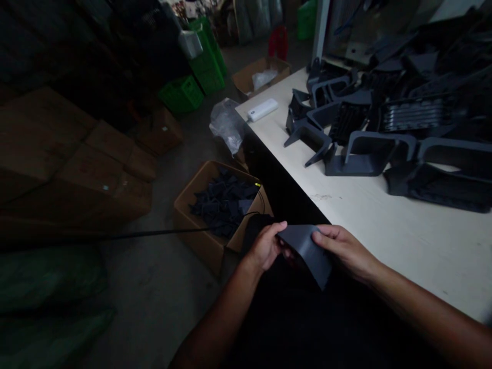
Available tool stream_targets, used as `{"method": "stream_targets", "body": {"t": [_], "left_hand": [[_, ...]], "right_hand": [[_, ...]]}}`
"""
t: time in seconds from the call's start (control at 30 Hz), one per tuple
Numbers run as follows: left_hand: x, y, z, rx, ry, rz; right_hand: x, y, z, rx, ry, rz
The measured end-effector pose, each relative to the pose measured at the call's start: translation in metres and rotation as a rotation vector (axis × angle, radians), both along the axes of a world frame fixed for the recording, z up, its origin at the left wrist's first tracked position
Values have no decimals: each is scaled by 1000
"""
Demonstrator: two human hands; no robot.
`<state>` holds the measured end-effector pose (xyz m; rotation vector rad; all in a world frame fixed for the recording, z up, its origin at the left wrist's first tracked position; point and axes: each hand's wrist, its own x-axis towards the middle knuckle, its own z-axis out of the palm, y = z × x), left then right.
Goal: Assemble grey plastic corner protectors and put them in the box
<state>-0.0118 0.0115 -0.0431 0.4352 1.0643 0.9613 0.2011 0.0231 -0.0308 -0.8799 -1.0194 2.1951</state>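
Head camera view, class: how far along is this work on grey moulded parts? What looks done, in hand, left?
Seemingly done: dark pieces piled in a cardboard box. In hand: the left hand and right hand hold one grey moulded part. Remaining: a heap of grey moulded parts on the white table.

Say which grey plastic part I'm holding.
The bent piece between your left hand and right hand; the rest lie on the table or in the cardboard box.

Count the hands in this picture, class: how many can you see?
2: the left hand at lower centre and the right hand to its right, both holding the grey part. No others show.
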Motion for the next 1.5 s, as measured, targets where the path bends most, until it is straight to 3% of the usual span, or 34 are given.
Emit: {"method": "stream_targets", "body": {"t": [0.07, 0.13, 0.2, 0.33, 0.4, 0.43, 0.53, 0.63, 0.83, 1.03, 1.27, 1.5], "left_hand": [[-5, -6, -2, -58, -54, -17], [-13, -6, 3, -71, -109, 53], [-24, -1, 12, -67, -213, 229], [-59, 16, 30, 84, -425, 770], [-72, 23, 33, 187, -499, 917], [-74, 25, 33, 212, -525, 926], [-64, 23, 25, 162, -532, 748], [-38, 14, 9, 46, -464, 535], [-5, -9, -23, -146, -430, 368], [-7, -25, -33, -168, -337, 349], [-13, -45, -37, -156, -255, 361], [-23, -55, -34, -143, -181, 371]], "right_hand": [[-2, 3, -3, 56, -63, -21], [-4, 7, -3, 150, -143, -94], [-5, 10, -2, 223, -188, -157], [-6, 14, -3, 218, -182, -161], [-5, 13, -6, 194, -180, -152], [-5, 13, -7, 184, -178, -152], [-6, 14, -11, 166, -178, -141], [-7, 14, -12, 187, -224, -111], [-8, 12, -9, 246, -287, -60], [-11, 11, -6, 321, -357, -15], [-8, 2, -5, 460, -497, -128], [3, 10, 13, 802, -656, -283]]}}
